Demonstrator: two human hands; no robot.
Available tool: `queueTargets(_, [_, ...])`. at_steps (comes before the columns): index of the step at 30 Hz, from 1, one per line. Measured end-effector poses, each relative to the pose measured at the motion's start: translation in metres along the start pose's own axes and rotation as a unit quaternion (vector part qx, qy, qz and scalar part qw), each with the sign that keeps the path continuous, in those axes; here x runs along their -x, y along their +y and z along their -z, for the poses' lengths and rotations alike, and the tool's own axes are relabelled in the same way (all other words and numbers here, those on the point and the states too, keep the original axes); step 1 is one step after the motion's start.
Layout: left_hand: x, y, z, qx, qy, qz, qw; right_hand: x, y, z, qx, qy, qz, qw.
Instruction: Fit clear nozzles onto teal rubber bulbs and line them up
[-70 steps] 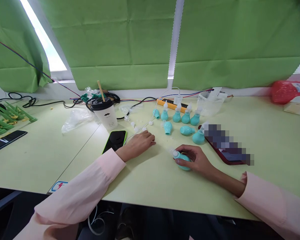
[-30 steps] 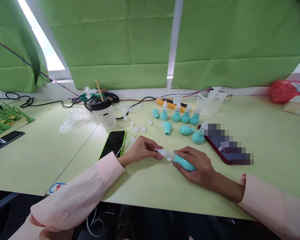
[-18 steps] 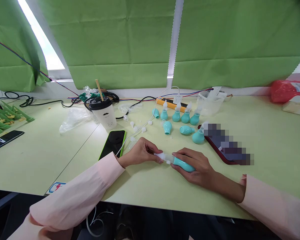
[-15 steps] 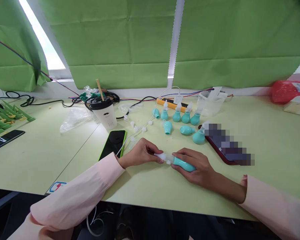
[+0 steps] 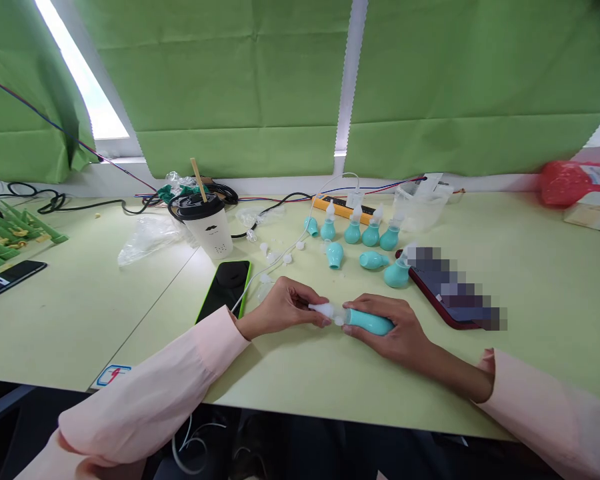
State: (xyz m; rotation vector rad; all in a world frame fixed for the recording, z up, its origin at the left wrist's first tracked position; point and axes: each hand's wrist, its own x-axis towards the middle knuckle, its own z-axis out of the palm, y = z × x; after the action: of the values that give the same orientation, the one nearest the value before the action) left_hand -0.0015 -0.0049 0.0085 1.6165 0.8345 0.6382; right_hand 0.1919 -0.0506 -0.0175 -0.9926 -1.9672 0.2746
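Observation:
Between my hands lies a teal squeeze-bulb nasal aspirator, held sideways above the table's near part. My right hand (image 5: 397, 330) is wrapped round its teal bulb (image 5: 371, 323). With thumb and fingers my left hand (image 5: 293, 310) pinches the white nozzle tip (image 5: 323, 309) at the other end. A clear connector (image 5: 339, 315) shows in the gap between the two hands, touching the bulb's mouth. Beyond them stand several similar teal aspirators (image 5: 352, 231) with pale tips. Two teal bulbs, one (image 5: 335, 255) near the middle and one (image 5: 374, 260) on its side, lie in front of that row.
Small white plastic parts (image 5: 287, 258) are scattered left of the bulbs. A green-edged phone (image 5: 225, 290) and a lidded paper cup (image 5: 210, 230) stand to the left. A red-cased phone (image 5: 450, 293) lies right; a clear plastic container (image 5: 420, 207) and yellow power strip (image 5: 325, 203) sit behind.
The bulb in my right hand has turned slightly more level. More of the white nozzle tip shows at my left fingers. Both hands stay in nearly the same place.

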Motion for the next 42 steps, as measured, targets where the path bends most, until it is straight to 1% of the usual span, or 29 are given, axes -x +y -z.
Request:
queueTargets(2, [0.0, 0.002, -0.003, 0.046, 0.007, -0.002, 0.999, -0.001, -0.002, 0.0, 0.005, 0.013, -0.012, 1.0])
queueTargets(4, [0.0, 0.003, -0.005, 0.068, 0.012, -0.008, 0.998, -0.001, -0.004, -0.001, 0.013, 0.022, -0.009, 1.0])
queueTargets(11, [0.001, -0.001, -0.009, 0.064, 0.047, -0.006, 0.997, 0.006, 0.001, -0.007, 0.088, 0.046, 0.043, 0.994])
queueTargets(14, [0.001, -0.002, -0.009, 0.066, 0.037, -0.007, 0.997, 0.008, 0.003, -0.007, 0.101, 0.042, 0.065, 0.992])
queueTargets(18, [0.002, -0.003, -0.007, 0.038, 0.015, -0.036, 0.999, 0.008, 0.001, -0.007, 0.057, 0.04, 0.062, 0.996])
queueTargets(21, [0.003, -0.002, -0.005, 0.009, 0.008, -0.066, 0.998, 0.005, -0.002, -0.007, 0.003, 0.038, 0.017, 0.999])
queueTargets(25, [0.005, 0.001, -0.004, -0.026, -0.007, -0.09, 0.996, 0.002, -0.008, -0.006, -0.061, 0.005, -0.104, 0.993])
queueTargets(27, [0.007, 0.003, -0.003, -0.039, -0.016, -0.103, 0.994, 0.001, -0.01, -0.005, -0.108, -0.019, -0.176, 0.978])
queueTargets(29, [0.007, 0.005, -0.003, -0.05, -0.022, -0.112, 0.992, -0.001, -0.012, -0.003, -0.177, -0.05, -0.243, 0.953])
queueTargets(31, [0.007, 0.006, -0.003, -0.059, -0.021, -0.113, 0.992, -0.004, -0.014, -0.001, -0.244, -0.079, -0.281, 0.925])
queueTargets(33, [0.006, 0.007, -0.002, -0.058, -0.01, -0.107, 0.992, -0.007, -0.016, 0.0, -0.287, -0.095, -0.288, 0.908])
queueTargets(35, [0.006, 0.008, -0.002, -0.053, 0.012, -0.102, 0.993, -0.009, -0.018, -0.001, -0.309, -0.098, -0.284, 0.902])
queueTargets(38, [0.005, 0.008, -0.001, -0.044, 0.035, -0.097, 0.994, -0.009, -0.017, -0.003, -0.316, -0.106, -0.276, 0.901])
queueTargets(42, [0.006, 0.007, -0.003, -0.023, 0.039, -0.106, 0.993, -0.007, -0.015, -0.007, -0.282, -0.128, -0.284, 0.907])
